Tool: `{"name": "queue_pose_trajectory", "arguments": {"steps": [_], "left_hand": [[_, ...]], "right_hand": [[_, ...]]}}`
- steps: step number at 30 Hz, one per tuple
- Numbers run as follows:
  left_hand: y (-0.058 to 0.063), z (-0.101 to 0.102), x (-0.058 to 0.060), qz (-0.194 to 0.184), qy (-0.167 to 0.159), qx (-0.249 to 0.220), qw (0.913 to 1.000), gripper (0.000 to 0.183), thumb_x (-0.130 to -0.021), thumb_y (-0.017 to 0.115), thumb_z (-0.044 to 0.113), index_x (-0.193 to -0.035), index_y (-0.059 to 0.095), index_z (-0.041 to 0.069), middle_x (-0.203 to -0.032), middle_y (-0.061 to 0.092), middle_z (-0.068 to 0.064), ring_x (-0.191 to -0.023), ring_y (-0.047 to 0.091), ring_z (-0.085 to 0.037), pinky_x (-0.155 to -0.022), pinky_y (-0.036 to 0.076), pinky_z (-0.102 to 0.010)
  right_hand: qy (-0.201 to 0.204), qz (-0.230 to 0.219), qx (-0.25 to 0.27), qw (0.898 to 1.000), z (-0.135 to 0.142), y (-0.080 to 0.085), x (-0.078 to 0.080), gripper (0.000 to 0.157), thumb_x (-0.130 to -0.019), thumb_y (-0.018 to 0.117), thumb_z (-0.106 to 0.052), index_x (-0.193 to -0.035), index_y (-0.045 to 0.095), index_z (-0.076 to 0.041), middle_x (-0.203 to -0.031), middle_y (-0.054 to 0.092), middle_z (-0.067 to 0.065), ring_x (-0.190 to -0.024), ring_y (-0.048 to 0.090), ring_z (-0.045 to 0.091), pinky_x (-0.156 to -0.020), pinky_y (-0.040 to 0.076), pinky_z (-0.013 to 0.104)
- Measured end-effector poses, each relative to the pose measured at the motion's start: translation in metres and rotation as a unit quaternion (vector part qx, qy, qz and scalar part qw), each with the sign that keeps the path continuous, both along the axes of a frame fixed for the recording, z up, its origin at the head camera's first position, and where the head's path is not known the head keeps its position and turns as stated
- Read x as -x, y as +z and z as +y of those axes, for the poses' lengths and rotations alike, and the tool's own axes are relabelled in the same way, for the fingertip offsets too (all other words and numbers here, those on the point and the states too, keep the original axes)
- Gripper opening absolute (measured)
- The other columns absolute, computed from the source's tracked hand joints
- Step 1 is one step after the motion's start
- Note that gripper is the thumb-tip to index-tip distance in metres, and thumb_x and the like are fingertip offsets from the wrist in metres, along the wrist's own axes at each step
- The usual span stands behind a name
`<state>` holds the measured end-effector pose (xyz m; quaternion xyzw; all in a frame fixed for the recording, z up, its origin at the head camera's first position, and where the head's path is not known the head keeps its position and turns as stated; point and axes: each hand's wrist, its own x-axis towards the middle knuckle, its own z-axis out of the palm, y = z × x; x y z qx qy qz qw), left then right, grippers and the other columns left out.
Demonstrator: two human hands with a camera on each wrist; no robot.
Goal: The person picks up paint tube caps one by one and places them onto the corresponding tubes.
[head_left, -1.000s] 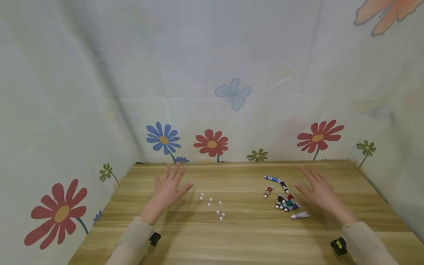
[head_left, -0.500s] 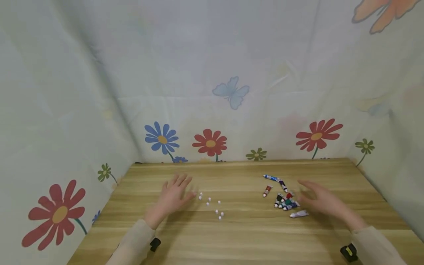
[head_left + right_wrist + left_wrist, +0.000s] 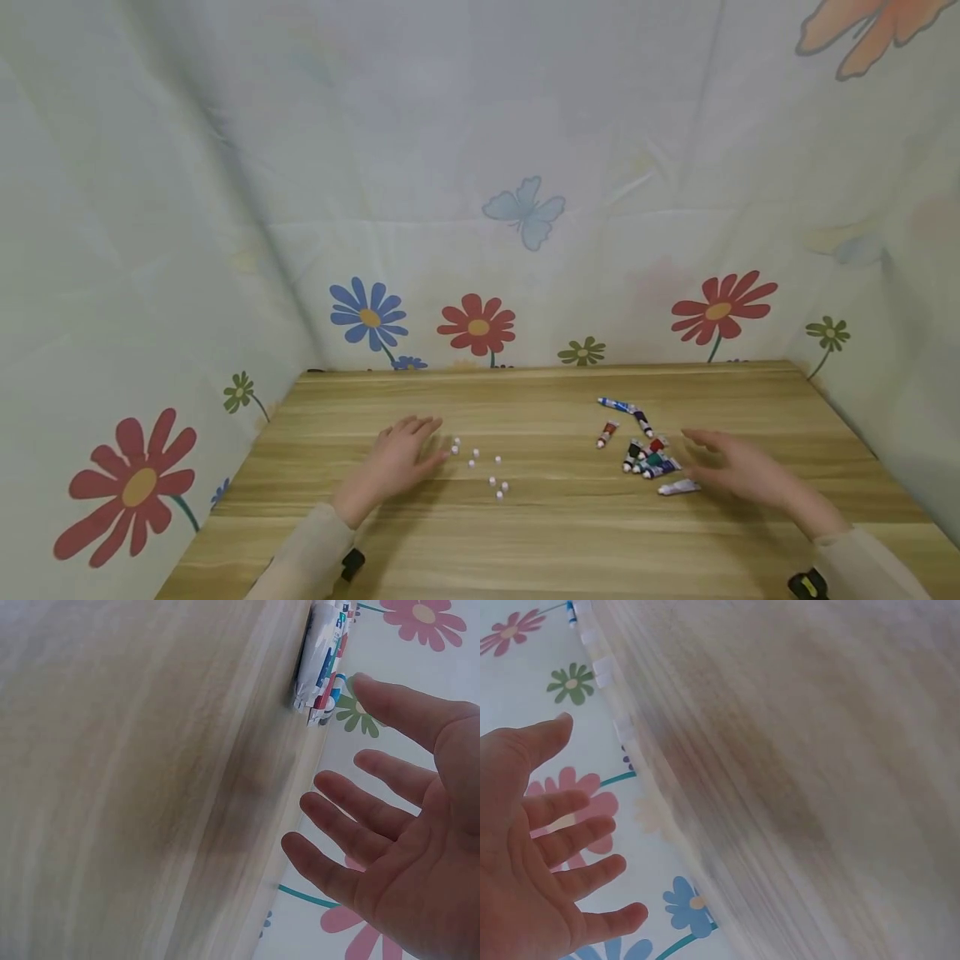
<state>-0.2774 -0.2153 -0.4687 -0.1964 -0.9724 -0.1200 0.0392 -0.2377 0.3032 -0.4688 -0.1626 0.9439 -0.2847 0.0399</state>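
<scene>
My left hand (image 3: 396, 463) hovers over the table with fingers spread, holding nothing. Just to its right lie several small white caps or cubes (image 3: 492, 481), too small to tell which. On the other side, my right hand (image 3: 742, 472) is held above the wood, palm inward and fingers apart, also empty. Close to its fingertips is a pile of small paint tubes (image 3: 657, 464) in several colours. A pale tube (image 3: 678, 487) lies nearest the right thumb. In the right wrist view the tubes (image 3: 319, 660) sit beyond the thumb, apart from it.
A red-labelled tube (image 3: 607, 434) lies left of the pile, with a blue tube (image 3: 617, 405) behind. The wooden table (image 3: 525, 550) ends at a flower-print cloth (image 3: 600, 275), which hangs at the back and both sides.
Both hands have come back toward me and lower. The left has shifted slightly right, closer to the white pieces; the right has shifted slightly outward. Tubes and white pieces stay put.
</scene>
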Motion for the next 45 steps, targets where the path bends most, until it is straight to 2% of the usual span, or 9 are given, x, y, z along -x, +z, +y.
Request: {"name": "queue_pose_trajectory", "arguments": {"steps": [8,14,24,30,39,45], "left_hand": [[-0.006,-0.002,-0.001,0.028,-0.015,0.011,0.9995,0.055,-0.097,0.068,0.039,-0.139,0.058,0.006,-0.135,0.061,-0.016,-0.126,0.054,-0.038,-0.098,0.046,-0.058],[-0.006,0.002,0.001,0.014,-0.037,0.008,0.9992,0.048,-0.096,0.070,0.034,-0.133,0.062,0.005,-0.128,0.064,-0.016,-0.119,0.059,-0.035,-0.099,0.048,-0.053],[-0.008,0.009,0.005,0.002,-0.072,-0.005,0.9974,0.031,-0.092,0.074,0.022,-0.118,0.070,0.005,-0.112,0.069,-0.010,-0.105,0.066,-0.030,-0.091,0.052,-0.049],[-0.012,0.014,0.009,-0.012,-0.085,-0.007,0.9963,0.026,-0.092,0.074,0.017,-0.116,0.071,0.007,-0.107,0.070,-0.007,-0.100,0.067,-0.026,-0.089,0.054,-0.046],[-0.017,0.019,0.015,-0.003,-0.106,0.004,0.9943,0.019,-0.091,0.076,0.015,-0.108,0.071,0.009,-0.097,0.068,-0.003,-0.085,0.064,-0.017,-0.080,0.055,-0.041],[-0.014,0.023,0.019,0.001,-0.108,0.002,0.9941,0.015,-0.090,0.077,0.011,-0.104,0.072,0.008,-0.092,0.065,-0.002,-0.081,0.062,-0.016,-0.077,0.054,-0.039]], "right_hand": [[0.010,-0.001,0.006,1.000,0.002,-0.004,-0.003,0.060,-0.085,0.080,-0.027,-0.130,0.059,0.007,-0.126,0.062,0.027,-0.114,0.059,0.046,-0.092,0.048,0.062],[0.010,-0.014,0.002,1.000,0.001,-0.006,-0.004,0.047,-0.083,0.082,-0.021,-0.120,0.065,0.003,-0.118,0.067,0.019,-0.110,0.062,0.041,-0.092,0.048,0.060],[0.020,-0.024,-0.003,1.000,-0.003,-0.008,-0.006,0.034,-0.080,0.083,-0.019,-0.109,0.070,-0.006,-0.109,0.070,0.008,-0.104,0.065,0.034,-0.090,0.050,0.057],[0.047,-0.006,-0.004,0.999,-0.004,-0.012,-0.006,0.029,-0.080,0.083,-0.019,-0.104,0.071,-0.009,-0.104,0.070,0.004,-0.098,0.066,0.031,-0.086,0.052,0.056],[0.043,-0.016,-0.008,0.999,-0.008,-0.011,-0.007,0.027,-0.079,0.084,-0.017,-0.102,0.071,-0.009,-0.100,0.069,0.002,-0.094,0.065,0.027,-0.085,0.053,0.053],[0.054,-0.002,-0.014,0.998,-0.009,-0.012,-0.006,0.026,-0.079,0.083,-0.017,-0.100,0.070,-0.009,-0.095,0.067,-0.002,-0.085,0.062,0.017,-0.075,0.052,0.039]]}}
